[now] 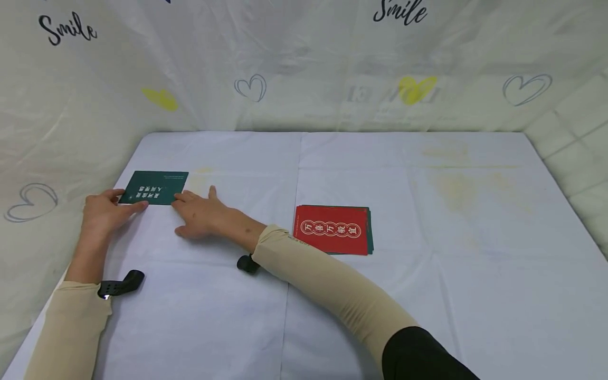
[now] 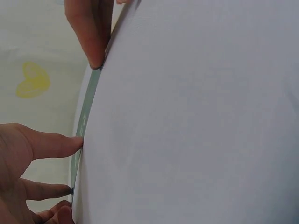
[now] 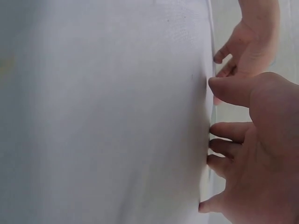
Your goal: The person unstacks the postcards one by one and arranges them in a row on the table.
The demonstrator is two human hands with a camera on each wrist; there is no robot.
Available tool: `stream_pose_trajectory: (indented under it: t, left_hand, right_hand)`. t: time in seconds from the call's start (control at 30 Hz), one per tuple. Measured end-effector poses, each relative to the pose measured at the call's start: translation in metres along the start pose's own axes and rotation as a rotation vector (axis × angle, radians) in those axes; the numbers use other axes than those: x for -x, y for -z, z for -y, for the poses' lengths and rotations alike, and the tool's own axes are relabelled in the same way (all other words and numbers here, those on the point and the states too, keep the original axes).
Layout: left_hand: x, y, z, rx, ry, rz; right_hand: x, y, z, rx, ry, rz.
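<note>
Fingers (image 1: 184,202) touch a green card (image 1: 155,184) lying flat.

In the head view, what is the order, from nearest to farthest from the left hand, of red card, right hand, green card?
From the left hand:
1. Green card, touching that hand.
2. Right hand, at the card's right end.
3. Red card, farther right, past the right hand.

Left grip (image 1: 106,211) with thumb (image 1: 135,208) outstretched, right grip (image 1: 204,215) palm-down, fingers (image 1: 212,193) spread.
</note>
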State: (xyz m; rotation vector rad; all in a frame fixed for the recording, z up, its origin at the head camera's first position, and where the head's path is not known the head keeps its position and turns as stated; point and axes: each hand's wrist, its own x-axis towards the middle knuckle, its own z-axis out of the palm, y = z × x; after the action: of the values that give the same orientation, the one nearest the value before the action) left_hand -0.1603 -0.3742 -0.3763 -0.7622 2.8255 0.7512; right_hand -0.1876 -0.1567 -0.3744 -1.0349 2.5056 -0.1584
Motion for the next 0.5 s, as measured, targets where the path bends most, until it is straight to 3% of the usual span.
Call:
stream_pose_trajectory:
  t: [0.33,0.5]
  left_hand:
    - [-0.0001,0.0013,-0.0017,-0.004,0.012,0.010]
    - [0.0009,0.0025,-0.0029,0.017,0.004,0.004]
  right_hand:
    - [0.0006,0.0021,-0.0020,-0.013,0.000,0.014]
    - [0.0040,0.0044,-0.0067,-0.045,0.012,-0.030]
